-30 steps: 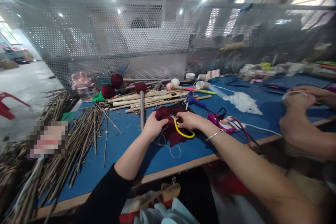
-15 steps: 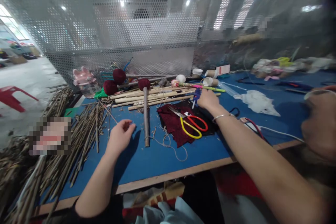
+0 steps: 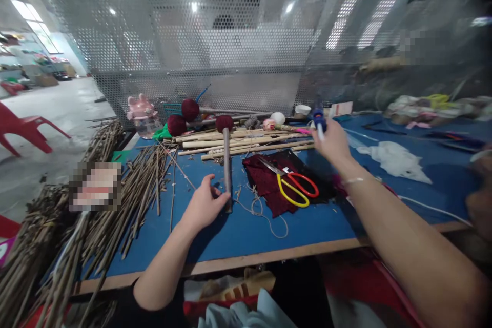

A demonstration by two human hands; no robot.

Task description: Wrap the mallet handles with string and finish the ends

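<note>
Near edge of the blue tabletop (image 3: 238,243) is a pale wooden strip (image 3: 249,260), running crosswise just in front of my lap; blue surface shows between it and my left hand (image 3: 203,206). That hand: fingers loosely curled, thumb parted from them, gripping nothing; thumb tip over the lower end of the grey wooden stick topped with a dark maroon fuzzy ball (image 3: 227,161), contact uncertain. The stick lies between my hands, pointing away from me, ball end across the pale peeled sticks (image 3: 249,139). My right hand (image 3: 333,142), farther out, is closed around the blue glue gun with a white nozzle (image 3: 319,119), lifted, nozzle toward me; exact finger placement hidden. Left-hand room stops at a heap of thin brown twigs (image 3: 132,205), some reaching past the table edge. Between my arms: dark maroon cloth (image 3: 251,174) partly over black fabric (image 3: 323,187), scissors with one yellow and one red handle (image 3: 293,190) on top, blades pointing away; a loop of thin grey string (image 3: 279,236) nearer me. Beyond the peeled sticks, a perforated metal panel (image 3: 184,56) bounds the far side. Right of my forearm: crumpled white plastic (image 3: 400,160), white cord (image 3: 434,208), and a co-worker's blurred hand (image 3: 481,184) at the margin.
</note>
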